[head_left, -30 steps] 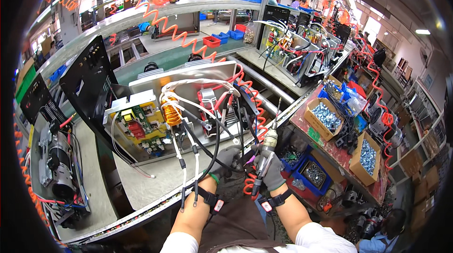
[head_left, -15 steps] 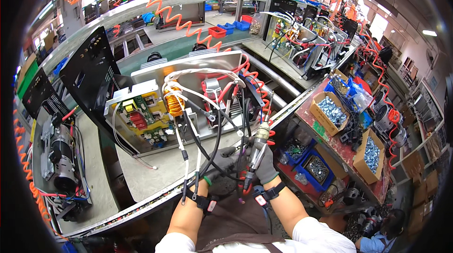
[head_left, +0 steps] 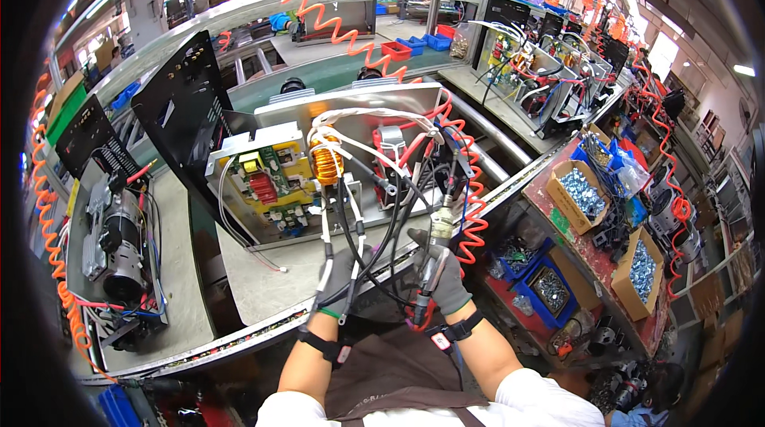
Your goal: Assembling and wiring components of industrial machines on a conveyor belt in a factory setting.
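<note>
My right hand (head_left: pixel 453 285), in a grey glove, is closed round a pneumatic screwdriver (head_left: pixel 440 229), whose tip points down toward me. An orange coiled hose runs beside it. Left of it, my grey-gloved left hand (head_left: pixel 341 274) is among black and white cables (head_left: pixel 358 228) with ring lugs at their ends. Cables cross this hand and cover its fingers, so its grip does not show. Just beyond both hands stands an open electrical unit (head_left: pixel 374 104) with a metal chassis, a copper-wound coil (head_left: pixel 327 162), a circuit board (head_left: pixel 267 180) and a black perforated panel (head_left: pixel 183 100).
At the left sits another unit with a silver and black cylinder (head_left: pixel 122 244). On the red bench to the right are cardboard boxes of screws (head_left: pixel 580 194), with blue bins (head_left: pixel 550 291) below. Orange coiled hoses hang overhead. Further units line the far right; a person is across the line.
My left hand has moved left, away from the screwdriver, to the hanging cables. My right hand still holds the screwdriver. The whole view has shifted slightly.
</note>
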Demonstrator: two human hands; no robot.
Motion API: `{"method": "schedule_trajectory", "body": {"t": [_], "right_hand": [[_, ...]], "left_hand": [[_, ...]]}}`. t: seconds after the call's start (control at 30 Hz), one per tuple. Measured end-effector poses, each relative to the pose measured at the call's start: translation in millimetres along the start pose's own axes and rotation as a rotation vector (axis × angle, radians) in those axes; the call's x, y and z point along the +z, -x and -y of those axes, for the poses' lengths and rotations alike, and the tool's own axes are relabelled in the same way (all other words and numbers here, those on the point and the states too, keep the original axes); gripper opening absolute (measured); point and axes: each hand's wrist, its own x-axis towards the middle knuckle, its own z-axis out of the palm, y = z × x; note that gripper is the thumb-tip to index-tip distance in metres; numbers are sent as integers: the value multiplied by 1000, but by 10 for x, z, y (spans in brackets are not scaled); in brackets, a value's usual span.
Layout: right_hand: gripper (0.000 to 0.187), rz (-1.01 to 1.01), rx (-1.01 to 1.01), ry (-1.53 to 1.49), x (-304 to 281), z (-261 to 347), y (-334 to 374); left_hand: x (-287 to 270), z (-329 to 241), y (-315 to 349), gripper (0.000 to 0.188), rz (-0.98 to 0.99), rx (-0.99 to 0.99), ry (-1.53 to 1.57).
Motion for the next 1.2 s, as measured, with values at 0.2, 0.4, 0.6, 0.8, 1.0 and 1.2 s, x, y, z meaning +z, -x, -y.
{"method": "schedule_trajectory", "body": {"t": [0.2, 0.4, 0.6, 0.8, 1.0, 1.2], "right_hand": [[44, -149, -138, 217, -188, 220, 453], [36, -239, -76, 293, -176, 370, 1150], [35, -208, -41, 427, -49, 402, 1256], [31, -134, -209, 320, -89, 785, 411], [35, -133, -181, 237, 78, 1132, -625], [37, -157, -152, 474, 214, 1097, -1000]], "left_hand": [[-375, 242, -406, 28, 61, -109, 472], [-549, 167, -649, 34, -128, 215, -494], [-586, 156, -604, 29, -139, 290, -480], [-631, 215, -631, 28, -136, 402, -474], [-592, 283, -633, 31, -23, 364, -455], [-612, 208, -607, 25, -92, 433, -491]]}}
